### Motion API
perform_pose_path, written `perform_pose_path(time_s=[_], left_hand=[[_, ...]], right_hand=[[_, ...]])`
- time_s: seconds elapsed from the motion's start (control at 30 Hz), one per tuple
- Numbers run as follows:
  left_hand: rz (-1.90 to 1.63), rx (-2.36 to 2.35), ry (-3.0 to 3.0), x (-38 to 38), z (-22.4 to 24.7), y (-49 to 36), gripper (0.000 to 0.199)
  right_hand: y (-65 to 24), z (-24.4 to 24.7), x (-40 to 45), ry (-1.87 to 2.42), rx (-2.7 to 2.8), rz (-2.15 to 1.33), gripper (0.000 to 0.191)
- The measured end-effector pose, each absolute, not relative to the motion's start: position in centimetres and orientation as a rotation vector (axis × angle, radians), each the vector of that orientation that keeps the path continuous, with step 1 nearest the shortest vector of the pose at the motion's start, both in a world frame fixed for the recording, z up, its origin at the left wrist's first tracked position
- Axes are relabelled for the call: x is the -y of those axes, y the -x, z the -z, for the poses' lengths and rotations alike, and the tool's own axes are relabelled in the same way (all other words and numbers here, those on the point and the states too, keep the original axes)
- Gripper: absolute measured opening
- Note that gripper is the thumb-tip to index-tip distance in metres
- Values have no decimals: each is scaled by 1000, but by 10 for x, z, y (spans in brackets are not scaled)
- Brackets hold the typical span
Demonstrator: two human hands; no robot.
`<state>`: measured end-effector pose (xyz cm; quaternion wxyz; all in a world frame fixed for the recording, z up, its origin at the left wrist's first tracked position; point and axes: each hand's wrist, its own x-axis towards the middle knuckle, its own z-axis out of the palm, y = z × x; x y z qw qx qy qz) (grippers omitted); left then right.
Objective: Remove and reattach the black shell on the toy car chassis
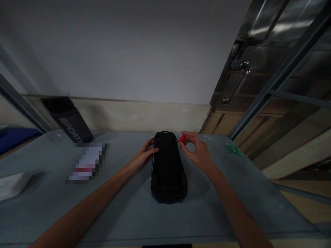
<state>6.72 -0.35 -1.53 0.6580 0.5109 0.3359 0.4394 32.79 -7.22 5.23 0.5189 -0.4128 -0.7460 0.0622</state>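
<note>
A black toy car lies upside down on the grey table, its underside facing up and its long side pointing away from me. My left hand grips its left edge near the far end, thumb resting on the underside. On the opposite side, my right hand pinches a small red-handled screwdriver between thumb and fingers. A thin shaft points down from it beside the car's right edge; whether its tip touches the car I cannot tell.
A dark bottle marked SPORT stands at the back left, with a blurred-out flat item before it. A white object sits at the far left. Green crumpled plastic lies by the right edge of the table.
</note>
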Motion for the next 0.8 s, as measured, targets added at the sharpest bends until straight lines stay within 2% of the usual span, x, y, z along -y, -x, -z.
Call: perform_pose_path(time_s=[0.33,0.5,0.67,0.8], left_hand=[[-997,-775,-1131,4,16,-68,78],[-988,-765,-1150,5,14,-67,73],[-989,-787,-1136,7,12,-67,76],[-1002,-788,-1140,9,10,-67,69]], right_hand=[[-329,-53,75,1022,1796,-100,32],[-325,-59,80,1073,1878,-129,34],[-323,-63,86,1136,1916,-172,40],[-325,-62,85,1210,1914,-53,35]])
